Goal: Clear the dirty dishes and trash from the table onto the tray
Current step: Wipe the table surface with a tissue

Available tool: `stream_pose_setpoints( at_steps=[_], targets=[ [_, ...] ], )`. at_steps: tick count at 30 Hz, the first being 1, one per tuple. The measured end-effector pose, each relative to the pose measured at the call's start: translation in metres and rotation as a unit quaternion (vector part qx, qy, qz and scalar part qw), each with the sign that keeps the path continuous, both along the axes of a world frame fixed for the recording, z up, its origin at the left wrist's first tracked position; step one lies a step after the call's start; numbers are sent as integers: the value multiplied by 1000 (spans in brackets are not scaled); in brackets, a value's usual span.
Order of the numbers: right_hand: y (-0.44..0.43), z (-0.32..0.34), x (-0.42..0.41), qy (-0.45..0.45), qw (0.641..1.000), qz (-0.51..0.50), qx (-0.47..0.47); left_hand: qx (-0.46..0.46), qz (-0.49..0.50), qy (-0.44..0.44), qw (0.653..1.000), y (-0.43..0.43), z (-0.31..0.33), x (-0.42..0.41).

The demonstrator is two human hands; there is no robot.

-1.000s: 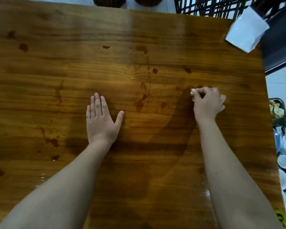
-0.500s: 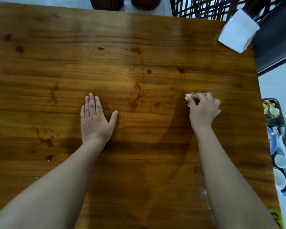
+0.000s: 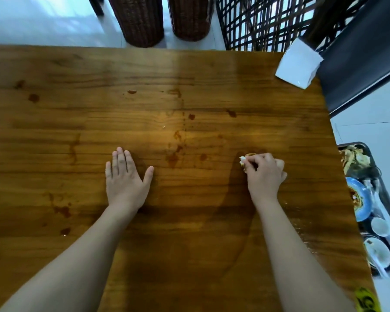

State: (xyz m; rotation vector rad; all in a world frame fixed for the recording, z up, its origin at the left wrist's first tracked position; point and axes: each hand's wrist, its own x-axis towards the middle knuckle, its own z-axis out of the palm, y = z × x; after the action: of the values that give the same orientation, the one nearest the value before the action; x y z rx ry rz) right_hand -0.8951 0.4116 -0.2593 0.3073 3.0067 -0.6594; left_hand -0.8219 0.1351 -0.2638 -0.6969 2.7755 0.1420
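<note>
My right hand (image 3: 265,173) is closed around a crumpled, stained tissue (image 3: 243,160) and presses it on the wooden table (image 3: 189,86), right of centre. Only the tissue's left end shows beyond my fingers. My left hand (image 3: 124,179) lies flat on the table with its fingers spread, holding nothing. Brown sauce stains (image 3: 175,154) dot the wood between and around both hands. Off the table's right edge, lower down, a dark tray (image 3: 360,146) holds a blue plate (image 3: 358,199), white cups (image 3: 379,227) and used tissue trash (image 3: 354,157).
A white tissue box (image 3: 298,64) stands on the far right corner of the table. Beyond the far edge are two wicker posts (image 3: 142,19) and a dark lattice chair back (image 3: 263,21). A dark seat (image 3: 358,64) lies at the upper right.
My right hand has slid the tissue back toward me over the table. The left hand has stayed flat in place. The view has tilted, showing more beyond the table's far edge.
</note>
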Motion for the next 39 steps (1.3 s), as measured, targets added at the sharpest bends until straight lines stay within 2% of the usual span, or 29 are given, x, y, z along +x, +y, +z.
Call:
stream_pose_setpoints(
  at_steps=[4, 8, 10, 13, 18, 21, 24, 39],
  targets=[
    [0, 1, -1, -8, 1000, 4, -3, 37, 32, 23, 999, 29, 9, 7],
    [4, 3, -3, -1, 1000, 27, -1, 103, 48, 94, 989, 82, 13, 16],
    [8, 3, -6, 5, 999, 51, 12, 111, -48, 126, 985, 112, 11, 20],
    [12, 2, -15, 7, 997, 75, 31, 115, -212, 95, 966, 150, 6, 14],
    [14, 5, -40, -4, 996, 87, 27, 93, -381, 38, 919, 162, -2, -4],
    [16, 3, -53, 4, 995, 98, 16, 72, -443, 12, 893, 152, -15, -5],
    [18, -2, -60, 20, 994, 106, 3, 71, -461, 24, 884, 150, -19, -5],
    [-7, 3, -121, 6, 998, 63, 18, 70, -450, 57, 888, 151, -20, -7]
  ],
)
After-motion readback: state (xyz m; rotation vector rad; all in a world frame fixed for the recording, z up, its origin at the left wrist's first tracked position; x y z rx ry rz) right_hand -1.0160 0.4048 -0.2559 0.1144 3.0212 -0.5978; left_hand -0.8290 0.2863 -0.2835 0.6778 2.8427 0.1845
